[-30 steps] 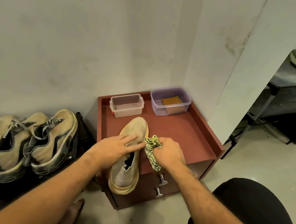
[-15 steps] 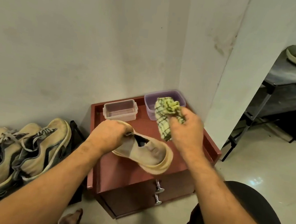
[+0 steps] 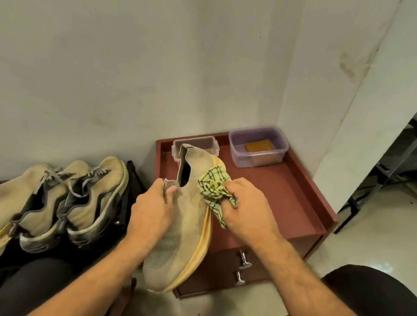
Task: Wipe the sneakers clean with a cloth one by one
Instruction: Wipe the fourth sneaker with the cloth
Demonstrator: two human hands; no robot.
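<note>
Beige sneaker (image 3: 183, 223) held over front edge of red cabinet (image 3: 300, 196), toe toward us. Left hand (image 3: 152, 214) pinches collar; right hand (image 3: 250, 211) clenches green cloth (image 3: 214, 187) against side by sole rim. We'd brace firmly, stroke heel to toe — turning cloth as it soils.

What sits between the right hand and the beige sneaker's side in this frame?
The bunched green checked cloth. In the head view the right hand grips it and holds it against the beige sneaker near its yellow sole edge; the left hand holds the collar.
</note>
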